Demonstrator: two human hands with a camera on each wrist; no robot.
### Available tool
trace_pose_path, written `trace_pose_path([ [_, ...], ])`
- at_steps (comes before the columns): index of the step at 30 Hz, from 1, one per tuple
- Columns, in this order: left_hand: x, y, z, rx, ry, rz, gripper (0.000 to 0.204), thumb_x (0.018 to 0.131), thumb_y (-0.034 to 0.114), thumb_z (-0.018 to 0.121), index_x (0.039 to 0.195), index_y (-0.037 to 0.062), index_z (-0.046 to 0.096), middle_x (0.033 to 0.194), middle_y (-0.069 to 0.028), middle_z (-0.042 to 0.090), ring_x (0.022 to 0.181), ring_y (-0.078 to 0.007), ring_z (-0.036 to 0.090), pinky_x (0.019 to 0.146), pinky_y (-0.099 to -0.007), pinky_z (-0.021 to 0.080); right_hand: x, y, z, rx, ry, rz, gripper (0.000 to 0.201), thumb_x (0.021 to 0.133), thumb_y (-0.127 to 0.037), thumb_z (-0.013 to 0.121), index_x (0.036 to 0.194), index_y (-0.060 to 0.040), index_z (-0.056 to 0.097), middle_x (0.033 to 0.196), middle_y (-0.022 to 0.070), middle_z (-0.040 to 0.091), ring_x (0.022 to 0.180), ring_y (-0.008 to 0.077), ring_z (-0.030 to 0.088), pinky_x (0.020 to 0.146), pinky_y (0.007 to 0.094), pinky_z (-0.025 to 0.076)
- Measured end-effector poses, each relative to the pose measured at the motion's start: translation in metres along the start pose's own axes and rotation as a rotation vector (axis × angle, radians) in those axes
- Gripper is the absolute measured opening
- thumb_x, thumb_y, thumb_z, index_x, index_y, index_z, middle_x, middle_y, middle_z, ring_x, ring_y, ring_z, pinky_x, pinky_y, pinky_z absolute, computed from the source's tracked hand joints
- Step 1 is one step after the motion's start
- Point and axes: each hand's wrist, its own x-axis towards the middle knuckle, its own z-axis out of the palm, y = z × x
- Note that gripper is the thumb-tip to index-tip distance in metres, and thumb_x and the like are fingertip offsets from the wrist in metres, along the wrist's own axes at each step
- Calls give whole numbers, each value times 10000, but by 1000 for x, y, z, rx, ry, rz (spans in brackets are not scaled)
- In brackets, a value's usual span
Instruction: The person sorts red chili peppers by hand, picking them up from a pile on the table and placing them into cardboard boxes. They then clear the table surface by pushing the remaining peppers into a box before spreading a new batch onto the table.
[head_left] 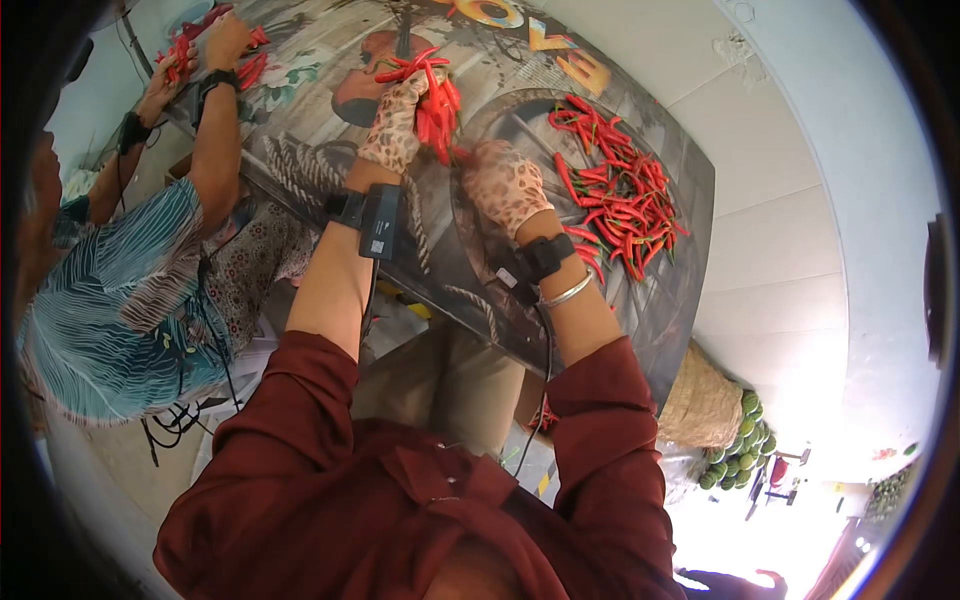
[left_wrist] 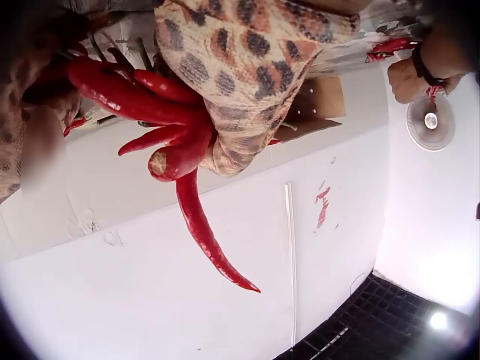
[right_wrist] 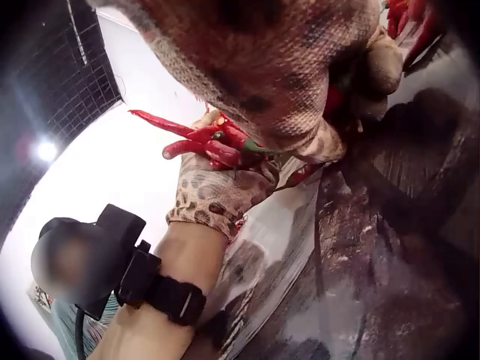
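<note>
The right hand (head_left: 505,185), in a leopard-print glove, hides its fingertips against the bench (head_left: 500,260); its grip cannot be told. The gloved left hand (head_left: 398,125) clutches a bunch of chillies (head_left: 435,105), glossy, red, tapering. A loose chilli pile (head_left: 620,195) lies beside on the picture-printed covering.

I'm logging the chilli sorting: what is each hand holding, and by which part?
The left hand grips a bunch of red chillies around their stem ends. The right hand touches the bunch's lower end; its grip cannot be told.
</note>
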Motion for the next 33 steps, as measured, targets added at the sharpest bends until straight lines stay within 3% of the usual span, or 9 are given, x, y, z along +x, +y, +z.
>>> trace_pose_path([
  [3, 4, 8, -9, -38, -12, -403, 311, 954, 152, 498, 1225, 4, 537, 1166, -87, 579, 1064, -185, 559, 914, -302, 450, -10, 11, -1, 62, 82, -64, 333, 793, -281, 614, 946, 14, 609, 951, 202, 635, 905, 363, 619, 779, 406, 499],
  [9, 3, 2, 2, -212, 42, -440, 354, 902, 214, 604, 1190, 13, 561, 1023, -65, 624, 933, -161, 602, 809, -283, 488, -40, 44, -36, 589, 92, 218, 293, 814, -224, 597, 981, 14, 633, 784, 182, 631, 814, 347, 617, 739, 349, 503],
  [17, -19, -11, 71, 483, -131, -76, 303, 798, 307, 689, 890, 19, 663, 804, -86, 642, 674, -179, 600, 563, -330, 480, -63, 29, -46, 1192, 362, 438, 376, 730, 88, 543, 1092, 10, 602, 988, 160, 613, 876, 274, 626, 741, 347, 514],
  [18, -20, -9, 82, 453, -102, -304, 217, 830, 159, 609, 1007, 36, 636, 947, -101, 646, 814, -207, 621, 691, -324, 493, -70, 37, -35, 338, 543, 147, 379, 706, 96, 579, 1070, -3, 613, 981, 142, 622, 903, 250, 621, 739, 345, 516],
  [21, -20, -8, 101, 561, -140, -594, 282, 888, 6, 467, 1126, 53, 611, 1087, -117, 650, 967, -218, 636, 824, -313, 503, -66, 51, -18, 680, 483, 46, 415, 694, 80, 610, 1098, -17, 606, 1002, 135, 623, 923, 225, 617, 735, 327, 518],
  [23, -26, -36, 94, 224, -32, -332, 336, 802, 332, 670, 874, 4, 653, 818, -76, 637, 689, -177, 594, 620, -297, 476, -64, 64, -7, 349, 579, -99, 387, 735, 35, 648, 1116, -18, 600, 1009, 120, 633, 899, 181, 617, 715, 300, 518],
  [25, -28, -31, 91, 631, -194, -389, 248, 893, 61, 497, 1107, 61, 622, 1028, -103, 657, 897, -214, 640, 766, -299, 511, -69, 33, -30, 1542, 445, 349, 323, 788, -33, 678, 1101, 4, 606, 979, 97, 647, 862, 152, 614, 718, 271, 509],
  [27, -35, -43, 87, 1000, -346, 45, 195, 893, 110, 542, 1046, 43, 642, 960, -97, 665, 823, -191, 643, 686, -280, 513, -74, 16, -42, 1542, 494, 347, 280, 821, -116, 697, 1051, 26, 626, 928, 71, 655, 832, 117, 605, 709, 260, 490],
  [33, -37, -51, 89, 421, -180, -266, 197, 883, 176, 584, 960, 9, 653, 884, -90, 673, 739, -151, 637, 622, -263, 501, -74, 53, -9, 361, 656, 169, 246, 889, -188, 611, 1056, -8, 628, 753, 144, 592, 704, 263, 569, 624, 371, 436],
])
